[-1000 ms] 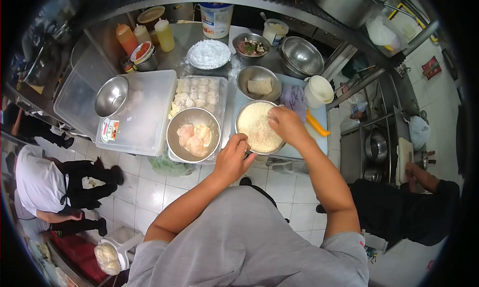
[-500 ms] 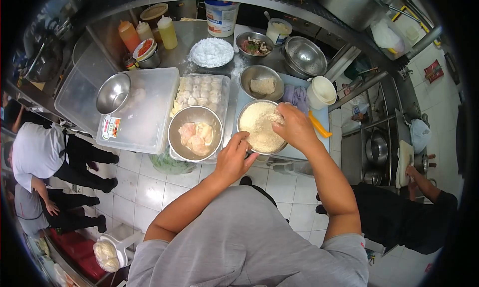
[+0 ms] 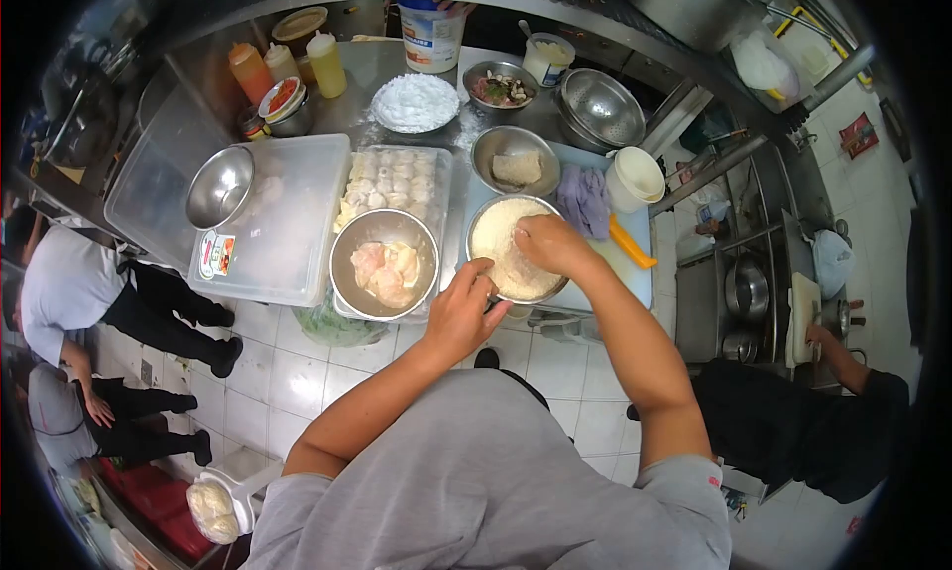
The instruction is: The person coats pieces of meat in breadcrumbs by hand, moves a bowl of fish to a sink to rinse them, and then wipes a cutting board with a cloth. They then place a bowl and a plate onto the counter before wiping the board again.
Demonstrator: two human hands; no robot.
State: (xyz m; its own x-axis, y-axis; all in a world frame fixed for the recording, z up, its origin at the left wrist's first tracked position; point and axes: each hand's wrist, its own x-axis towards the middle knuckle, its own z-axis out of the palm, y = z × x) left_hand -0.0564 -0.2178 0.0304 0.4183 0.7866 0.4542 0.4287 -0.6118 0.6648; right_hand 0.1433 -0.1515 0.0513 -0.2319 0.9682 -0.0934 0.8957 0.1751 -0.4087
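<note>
Crumbing step, we judge: our right hand lies curled in the round steel bowl of white breadcrumbs at the table front, and we can't tell what it holds. Left hand grips the bowl's near rim. Next needs a gentle lift w/o shedding crumbs.

A: Site type?
B: Commercial kitchen. Stainless counter, steel shelf overhead, sauce squeeze bottles, big colander.
A: Other signs?
B: Batch prep line: bowl of breadcrumbs, bowl of raw chicken, tray of portioned pieces, plate of flour. White tiled floor. Co-workers on both sides; pots to the right.
</note>
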